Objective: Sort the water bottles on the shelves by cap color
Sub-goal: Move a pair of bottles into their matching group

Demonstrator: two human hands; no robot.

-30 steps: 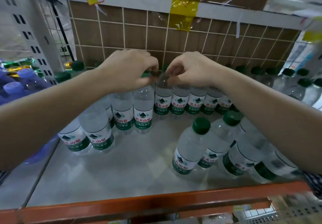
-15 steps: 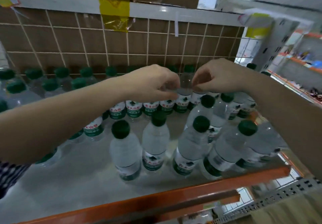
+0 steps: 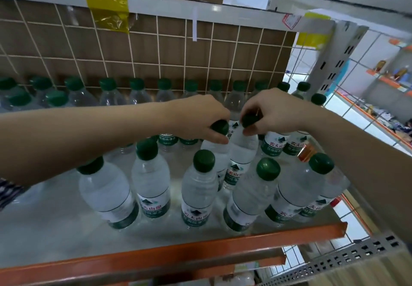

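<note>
Left hand [image 3: 200, 118] pinches one green-capped water bottle [image 3: 215, 147] by its cap; right hand [image 3: 274, 112] pinches its neighbour [image 3: 242, 152] at three o'clock. Best lift both straight up, clearing the front bottles at six o'clock.

bare shelf [image 3: 55, 225] front-left, green-capped bottles [image 3: 201, 187] crowding centre, right, back

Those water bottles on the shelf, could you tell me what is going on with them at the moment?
A person is sorting them. The left hand grips one green-capped bottle by its neck, and the right hand grips the bottle beside it the same way. More green-capped bottles stand in a back row against the wire grid and a loose front group on the shelf.
</note>
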